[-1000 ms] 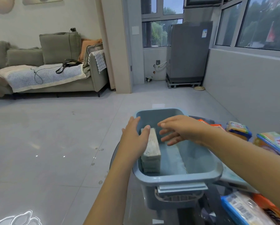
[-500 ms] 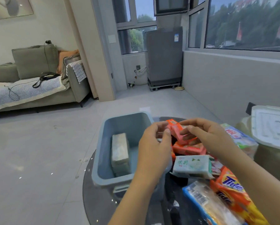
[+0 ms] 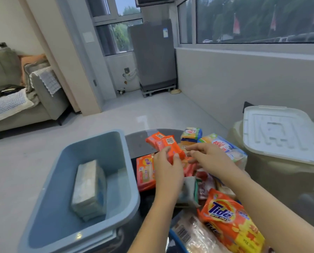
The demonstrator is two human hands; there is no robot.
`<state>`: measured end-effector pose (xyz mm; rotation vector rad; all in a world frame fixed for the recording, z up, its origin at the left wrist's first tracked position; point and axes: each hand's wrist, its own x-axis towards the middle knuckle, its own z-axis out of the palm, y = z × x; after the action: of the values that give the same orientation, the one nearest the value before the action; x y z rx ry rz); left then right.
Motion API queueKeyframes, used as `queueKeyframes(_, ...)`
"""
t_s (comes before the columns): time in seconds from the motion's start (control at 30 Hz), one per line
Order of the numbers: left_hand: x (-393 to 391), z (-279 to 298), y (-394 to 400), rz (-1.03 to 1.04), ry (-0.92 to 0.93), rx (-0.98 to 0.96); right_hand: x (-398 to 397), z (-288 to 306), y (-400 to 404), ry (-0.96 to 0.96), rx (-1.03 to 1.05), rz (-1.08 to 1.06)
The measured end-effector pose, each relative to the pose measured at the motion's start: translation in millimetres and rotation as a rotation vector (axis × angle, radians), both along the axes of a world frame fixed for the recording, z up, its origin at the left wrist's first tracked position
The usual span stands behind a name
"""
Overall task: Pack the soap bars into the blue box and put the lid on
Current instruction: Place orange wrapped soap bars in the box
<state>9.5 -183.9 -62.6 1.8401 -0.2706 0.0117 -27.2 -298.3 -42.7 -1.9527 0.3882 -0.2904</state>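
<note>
**Soap bars: one orange pack in hand, most still loose on the table**

Soap bar in an orange wrapper (image 3: 171, 147) sits pinched between the thumb and fingers of the left hand (image 3: 168, 168), just right of frame centre. Its long axis runs from upper left to lower right of the frame, barcode face up, with a second orange bar (image 3: 154, 137) tucked just behind it. The right hand (image 3: 210, 157) reaches into the pile beside it; its fingers are curled low among the wrappers, but whether they hold anything cannot be told.

Outward from the hands, the loose packs crowd the dark round table (image 3: 139, 141): a flat orange pack (image 3: 145, 172) against the box wall, a blue-and-yellow bar (image 3: 191, 134) at the far side, a long white-and-blue pack (image 3: 225, 148) to the right, and a Tide bag (image 3: 231, 220) at lower right. The blue box (image 3: 129, 179) fills the lower left of the frame; one pale wrapped bar (image 3: 89, 189) stands on edge inside it, its length running near to far. The white lid (image 3: 278, 132) rests on a beige bin at the right edge, well apart from the box.

The grip looks to be only at one end of a slick wrapper, so the pack could slip or swing on the way over. The box also overhangs the table edge at the near side, and a hard drop against its left wall might tip it. Bars laid crosswise to the standing one would likely waste room and could stop the lid seating.
</note>
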Motion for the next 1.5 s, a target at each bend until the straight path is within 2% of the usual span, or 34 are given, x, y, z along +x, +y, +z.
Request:
queueKeyframes(0.17, 31.2, -22.3, -9.0, 0.116, 0.046, 0.05, 25.0, -8.7, 3.4, 0.037, -0.088, 0.104)
queueKeyframes(0.3, 45.3, -29.9, -12.0, 0.102, 0.19, 0.022, 44.0, -17.0, 2.7, 0.148, -0.036, 0.108)
queueKeyframes(0.4, 48.4, -31.2, -13.0, 0.106, 0.216, 0.001, 53.2, -18.1, 1.7, 0.215, -0.089, 0.111)
queueKeyframes(0.53, 47.5, -32.0, -10.8, 0.148, 0.198, -0.069, 54.5, -18.3, 2.3, 0.164, -0.14, 0.075)
queueKeyframes(0.63, 43.2, -34.3, -6.3, 0.185, 0.218, -0.114, 49.3, -20.2, 6.2, 0.135, -0.28, 0.043)
queueKeyframes(0.8, 28.2, -34.2, 4.9, 0.148, 0.352, -0.132, 44.2, -18.8, 7.3, 0.117, -0.425, 0.04)
queueKeyframes(0.93, 24.5, -29.9, 8.0, 0.05, 0.347, -0.012, 44.7, -15.6, 5.4, 0.18, -0.447, 0.024)
queueKeyframes(1.13, 16.5, -20.7, 6.8, 0.032, 0.328, 0.238, 48.7, -20.5, 1.6, 0.248, -0.422, 0.047)
queueKeyframes(1.2, 14.4, -17.5, 5.9, 0.01, 0.347, 0.258, 49.6, -20.4, 2.9, 0.241, -0.392, 0.051)
queueKeyframes(1.5, 3.7, -7.9, -1.8, 0.064, 0.455, -0.18, 40.6, -14.8, 10.1, 0.179, -0.267, -0.075)
